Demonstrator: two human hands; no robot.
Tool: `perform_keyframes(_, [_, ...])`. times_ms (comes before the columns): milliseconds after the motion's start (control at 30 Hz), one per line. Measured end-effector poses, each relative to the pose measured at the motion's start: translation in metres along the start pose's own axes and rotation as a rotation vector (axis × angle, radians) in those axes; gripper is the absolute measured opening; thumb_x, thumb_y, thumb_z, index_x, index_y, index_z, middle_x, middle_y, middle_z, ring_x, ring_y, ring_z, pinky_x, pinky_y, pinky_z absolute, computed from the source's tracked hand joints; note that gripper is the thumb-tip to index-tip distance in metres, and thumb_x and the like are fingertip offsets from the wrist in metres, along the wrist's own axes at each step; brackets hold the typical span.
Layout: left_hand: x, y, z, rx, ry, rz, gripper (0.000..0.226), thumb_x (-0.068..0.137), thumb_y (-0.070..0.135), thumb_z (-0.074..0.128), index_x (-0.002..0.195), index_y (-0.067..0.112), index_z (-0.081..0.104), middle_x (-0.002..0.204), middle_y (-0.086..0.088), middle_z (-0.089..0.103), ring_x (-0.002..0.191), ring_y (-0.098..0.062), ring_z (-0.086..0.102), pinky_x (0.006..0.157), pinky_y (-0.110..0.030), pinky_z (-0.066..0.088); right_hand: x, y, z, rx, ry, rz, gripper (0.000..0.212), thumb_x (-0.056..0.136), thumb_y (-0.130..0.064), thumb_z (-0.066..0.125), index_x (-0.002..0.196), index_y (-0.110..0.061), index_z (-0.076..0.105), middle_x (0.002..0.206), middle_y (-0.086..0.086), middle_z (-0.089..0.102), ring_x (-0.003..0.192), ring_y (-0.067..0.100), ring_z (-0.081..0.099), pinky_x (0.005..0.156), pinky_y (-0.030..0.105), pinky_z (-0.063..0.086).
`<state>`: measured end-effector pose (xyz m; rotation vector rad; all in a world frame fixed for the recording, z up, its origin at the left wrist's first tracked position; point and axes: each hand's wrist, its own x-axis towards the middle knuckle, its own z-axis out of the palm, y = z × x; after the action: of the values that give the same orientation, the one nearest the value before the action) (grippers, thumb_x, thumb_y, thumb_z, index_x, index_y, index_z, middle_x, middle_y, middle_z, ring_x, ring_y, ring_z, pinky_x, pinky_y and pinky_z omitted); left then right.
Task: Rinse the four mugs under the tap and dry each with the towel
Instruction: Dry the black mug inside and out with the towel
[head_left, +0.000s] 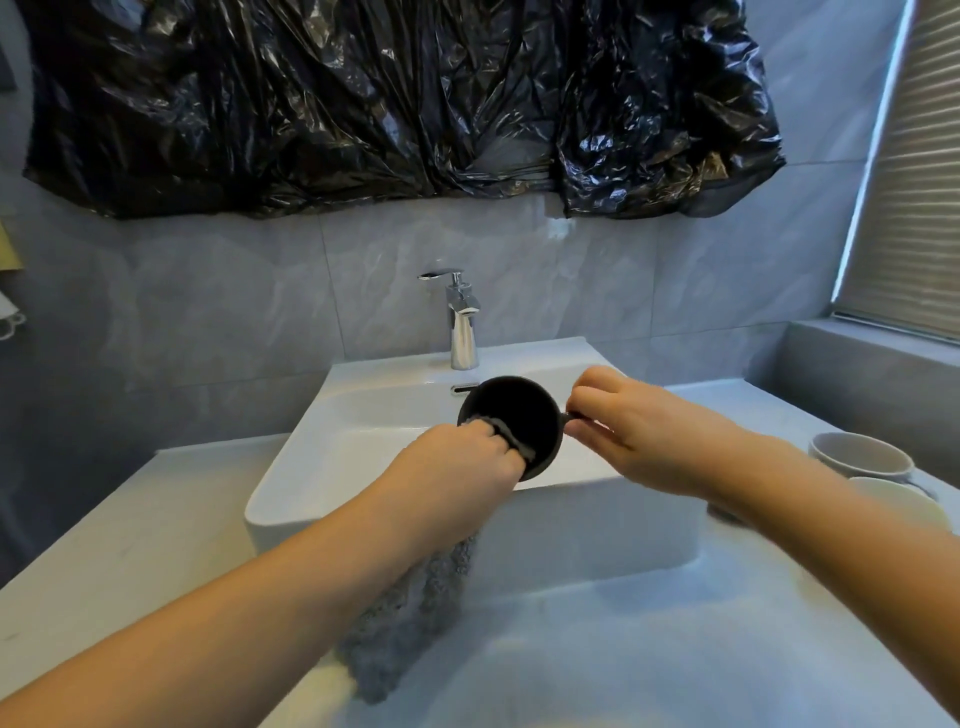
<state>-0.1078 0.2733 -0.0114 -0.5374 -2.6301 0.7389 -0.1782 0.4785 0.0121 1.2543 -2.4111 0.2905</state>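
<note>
A black mug (514, 415) is held over the white sink (322, 452), its mouth turned toward me. My right hand (639, 421) pinches its handle on the right side. My left hand (462, 467) grips a grey towel (415, 587) and presses a fold of it over the mug's near-left rim; the rest of the towel hangs below my wrist. Two pale mugs stand on the counter at the right: one grey-white mug (862, 457) and a cream mug (898, 501) nearer me, partly hidden by my right forearm. No water runs from the chrome tap (460, 322).
The white counter (130, 530) surrounds the raised basin. A tiled wall stands behind, with black plastic sheeting (395, 104) taped above the tap. At the right there is a grey ledge (872, 364) beneath a window blind (914, 182).
</note>
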Motion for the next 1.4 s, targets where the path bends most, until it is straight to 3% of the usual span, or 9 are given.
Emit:
perform_keyframes(133, [-0.029,0.012,-0.018,-0.022,0.105,0.125,0.022,0.060,0.004,0.071,0.079,0.016,0.068,0.073,-0.002,0.066,0.071,-0.024,0.065,0.042,-0.026,0.035,-0.032,-0.022,-0.012,0.035,-0.088,0.004,0.018,0.101,-0.035,0.047,0.098,-0.019,0.054,0.118,-0.002,0.055,0.101,0.018,0.054,0.092,0.031,0.043])
perform_keyframes(267, [-0.053,0.034,-0.029,0.001,0.172,0.183,0.016,0.060,0.003,0.057,0.067,0.015,0.064,0.062,-0.003,0.060,0.061,-0.025,0.061,0.036,-0.023,0.031,-0.063,-0.040,-0.016,0.131,-0.221,-0.005,0.027,0.092,-0.045,0.062,0.080,-0.027,0.046,0.125,-0.006,0.055,0.090,0.012,0.052,0.081,0.027,0.048])
perform_keyframes(367, [-0.066,0.053,-0.041,0.028,0.254,0.183,0.029,0.072,0.000,0.038,0.068,0.015,0.062,0.063,-0.004,0.058,0.061,-0.025,0.058,0.043,-0.024,0.022,-0.081,-0.045,-0.015,0.183,-0.117,-0.018,0.027,0.084,-0.044,0.073,0.083,-0.023,0.057,0.135,-0.007,0.054,0.093,0.013,0.055,0.074,0.014,0.040])
perform_keyframes(467, [-0.073,0.062,-0.058,0.021,0.272,0.156,0.034,0.075,0.000,0.035,0.069,0.016,0.064,0.066,-0.002,0.061,0.066,-0.024,0.060,0.047,-0.023,0.023,-0.098,-0.047,-0.012,0.078,0.140,-0.112,0.032,0.081,-0.039,0.077,0.092,-0.009,0.070,0.137,0.008,0.060,0.103,0.020,0.063,0.086,0.009,0.037])
perform_keyframes(600, [-0.082,0.081,-0.061,-0.124,0.061,0.207,0.019,0.077,0.003,0.060,0.092,0.012,0.068,0.089,-0.005,0.069,0.086,-0.028,0.064,0.043,-0.030,0.045,-0.129,-0.054,0.005,0.027,0.200,-0.172,0.043,0.085,-0.050,0.062,0.084,-0.007,0.070,0.138,0.015,0.060,0.102,0.027,0.070,0.080,0.030,0.054])
perform_keyframes(767, [-0.083,0.122,-0.050,-0.048,-0.155,0.177,0.036,0.100,0.009,0.036,0.133,0.013,0.051,0.136,-0.007,0.047,0.123,-0.029,0.044,0.055,-0.034,0.029,-0.158,-0.063,0.052,0.097,0.253,-0.132,0.037,0.085,-0.042,0.063,0.071,-0.008,0.059,0.135,0.021,0.060,0.087,0.033,0.069,0.071,0.031,0.053])
perform_keyframes(1033, [-0.062,0.123,-0.054,-0.049,-0.161,0.055,0.035,0.098,0.007,0.036,0.126,0.015,0.053,0.130,-0.004,0.052,0.123,-0.026,0.042,0.056,-0.031,0.025,-0.159,-0.052,0.070,0.305,0.354,0.006,0.034,0.084,-0.046,0.060,0.073,-0.021,0.040,0.137,0.018,0.059,0.104,0.028,0.068,0.076,0.012,0.035])
perform_keyframes(1167, [-0.065,0.125,-0.051,-0.163,-0.101,-0.018,0.034,0.089,0.004,0.045,0.118,0.018,0.057,0.121,0.002,0.057,0.119,-0.022,0.046,0.059,-0.031,0.033,-0.159,-0.048,0.078,0.312,0.459,0.039,0.042,0.083,-0.047,0.065,0.072,-0.023,0.032,0.135,0.014,0.062,0.082,0.021,0.061,0.066,0.014,0.033])
perform_keyframes(1400, [-0.066,0.122,-0.031,-0.210,-0.162,0.052,0.042,0.091,0.012,0.052,0.132,0.023,0.050,0.131,0.006,0.051,0.126,-0.018,0.041,0.064,-0.030,0.039,-0.164,-0.052,0.102,0.355,0.511,0.065,0.044,0.080,-0.045,0.072,0.073,-0.024,0.035,0.130,0.018,0.064,0.100,0.033,0.071,0.066,0.032,0.057])
